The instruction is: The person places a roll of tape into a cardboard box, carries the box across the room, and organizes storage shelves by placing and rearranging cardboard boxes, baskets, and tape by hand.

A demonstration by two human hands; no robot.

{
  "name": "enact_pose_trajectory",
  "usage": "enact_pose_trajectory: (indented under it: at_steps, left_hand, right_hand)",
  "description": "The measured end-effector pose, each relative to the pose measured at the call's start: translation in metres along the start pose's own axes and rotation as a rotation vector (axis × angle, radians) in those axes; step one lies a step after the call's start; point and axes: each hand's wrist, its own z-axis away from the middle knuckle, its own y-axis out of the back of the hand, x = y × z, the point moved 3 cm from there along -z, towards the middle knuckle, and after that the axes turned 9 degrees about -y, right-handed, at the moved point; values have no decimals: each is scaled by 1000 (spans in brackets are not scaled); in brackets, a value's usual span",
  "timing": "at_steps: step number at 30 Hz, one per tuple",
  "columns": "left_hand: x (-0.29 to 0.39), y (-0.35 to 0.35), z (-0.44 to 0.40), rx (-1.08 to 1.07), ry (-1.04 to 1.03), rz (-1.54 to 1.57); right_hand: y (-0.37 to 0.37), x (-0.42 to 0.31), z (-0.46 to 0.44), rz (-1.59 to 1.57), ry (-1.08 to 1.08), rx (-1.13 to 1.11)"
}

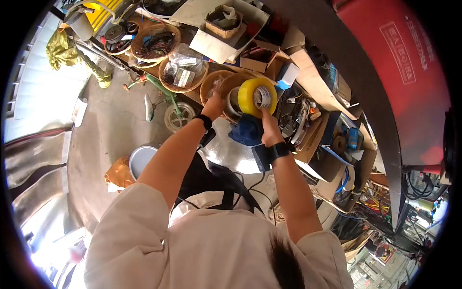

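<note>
My right hand (270,129) grips a large roll of yellow packing tape (248,98) by its lower edge, with the thumb at the core. Below the roll, beside my right hand, is a dark blue cloth (245,130). My left hand (214,105) reaches over a round tan basket (206,90), its fingers closed; what they hold, if anything, is too small to make out. Just behind the yellow roll, between my hands, a second round container (233,102) is partly hidden. Each wrist wears a black band.
More baskets hold plastic bags (185,65) and dark cables (156,43). Open cardboard boxes (224,21) and tangled parts (291,113) crowd the bench to the right. A small green bike (168,94) stands on the floor at left, near a grey bucket (143,159). A red machine panel (399,62) rises at far right.
</note>
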Motion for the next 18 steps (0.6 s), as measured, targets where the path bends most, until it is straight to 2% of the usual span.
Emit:
enact_pose_trajectory:
  at_steps: [4,7,10,13,16,17,18]
  left_hand:
    - [10,38,24,165,-37,81]
    - [-30,52,10,139,89,166]
    - [-25,60,5,77,20,163]
    - [-28,48,2,-33,78,210]
    - [-15,46,6,-77,169,274]
    - [-11,49,8,-75,194,292]
    - [-11,49,9,-73,180,260]
  right_hand:
    - [1,-14,26,136,-68,-30]
    - [-11,-26,51,274,38,11]
    - [-12,-19,36,306,-95,-34]
    - [-14,-27,40,270,-6,32]
    - [-2,-50,25,114,-31,102]
    - [-2,-60,15,-66,-7,-57]
    - [1,-73,8,-119,31,-186]
